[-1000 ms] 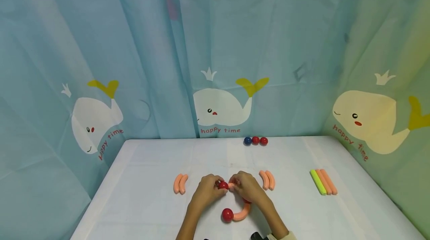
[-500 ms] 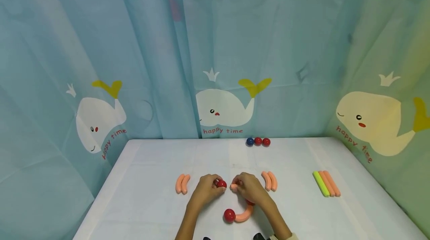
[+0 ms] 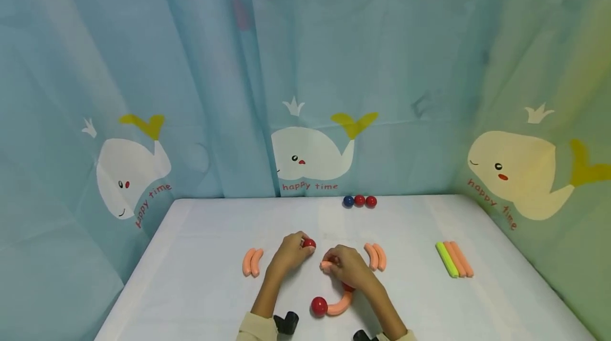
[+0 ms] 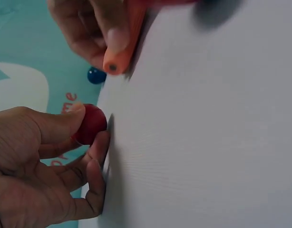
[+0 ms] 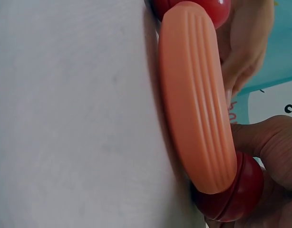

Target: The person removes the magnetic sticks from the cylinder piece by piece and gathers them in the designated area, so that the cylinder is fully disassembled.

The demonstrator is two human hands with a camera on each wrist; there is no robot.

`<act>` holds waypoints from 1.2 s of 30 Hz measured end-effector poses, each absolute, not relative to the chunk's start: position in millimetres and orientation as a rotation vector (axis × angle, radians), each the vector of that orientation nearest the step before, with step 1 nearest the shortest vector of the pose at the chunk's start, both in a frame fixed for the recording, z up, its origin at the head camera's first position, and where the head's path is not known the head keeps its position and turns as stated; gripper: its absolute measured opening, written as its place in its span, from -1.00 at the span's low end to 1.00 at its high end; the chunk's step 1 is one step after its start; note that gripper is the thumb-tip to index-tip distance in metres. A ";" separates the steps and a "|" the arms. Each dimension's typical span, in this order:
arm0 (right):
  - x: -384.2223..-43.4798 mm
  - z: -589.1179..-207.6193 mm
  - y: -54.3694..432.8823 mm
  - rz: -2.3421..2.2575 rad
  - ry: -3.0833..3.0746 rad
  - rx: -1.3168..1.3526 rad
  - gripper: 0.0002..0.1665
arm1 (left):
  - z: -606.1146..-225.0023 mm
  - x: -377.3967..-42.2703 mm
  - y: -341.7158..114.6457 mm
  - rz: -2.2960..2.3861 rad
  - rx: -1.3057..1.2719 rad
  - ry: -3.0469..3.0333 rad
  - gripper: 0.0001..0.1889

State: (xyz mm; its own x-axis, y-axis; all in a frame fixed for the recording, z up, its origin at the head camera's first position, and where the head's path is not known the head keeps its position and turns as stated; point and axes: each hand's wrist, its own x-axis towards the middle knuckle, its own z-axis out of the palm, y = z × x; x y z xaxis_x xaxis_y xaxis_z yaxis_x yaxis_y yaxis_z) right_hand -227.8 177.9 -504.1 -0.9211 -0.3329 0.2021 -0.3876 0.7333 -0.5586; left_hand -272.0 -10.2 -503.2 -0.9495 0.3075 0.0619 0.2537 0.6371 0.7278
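Observation:
My left hand [image 3: 292, 252] pinches a red ball [image 4: 91, 124] between thumb and fingers, a little above and left of my right hand [image 3: 349, 268]. In the head view, my right fingers grip a curved orange stick [image 3: 326, 265], whose free end points left, apart from the ball. A dark spot marks that end in the left wrist view. Below the right hand lies another curved orange stick [image 5: 196, 99], joined to a red ball [image 3: 319, 306] at one end. A second red ball [image 5: 236, 194] sits at its other end, mostly hidden by the right hand in the head view.
Two curved orange sticks [image 3: 252, 262] lie at the left and two more [image 3: 375, 257] just right of my hands. One blue ball [image 3: 348, 201] and two red balls [image 3: 365, 201] line the back edge. Green [image 3: 446, 260] and orange straight sticks [image 3: 459, 260] lie right.
The red ball in my left hand has come away from the orange stick's end and moved up and left. My right hand keeps its grip in nearly the same place.

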 end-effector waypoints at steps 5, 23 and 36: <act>-233.1 -501.0 179.2 0.964 -2.827 0.589 -0.92 | -497.4 -315.3 0.3 1.219 0.493 2.739 -0.75; -235.2 -511.8 168.5 1.047 -2.837 0.657 -0.90 | -505.8 -391.9 42.5 1.429 0.259 2.694 -0.71; -227.6 -507.8 180.8 1.027 -2.843 0.587 -0.90 | -500.7 -397.7 91.8 1.144 0.241 2.938 -0.70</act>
State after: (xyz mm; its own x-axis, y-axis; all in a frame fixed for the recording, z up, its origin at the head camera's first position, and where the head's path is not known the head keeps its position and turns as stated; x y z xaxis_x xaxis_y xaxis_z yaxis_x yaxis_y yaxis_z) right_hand -227.6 180.8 -507.8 -0.9254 -0.3311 0.1843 -0.3725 0.7052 -0.6033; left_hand -397.7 91.8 -500.7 -0.9882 0.1342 0.0736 0.1486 0.7267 0.6707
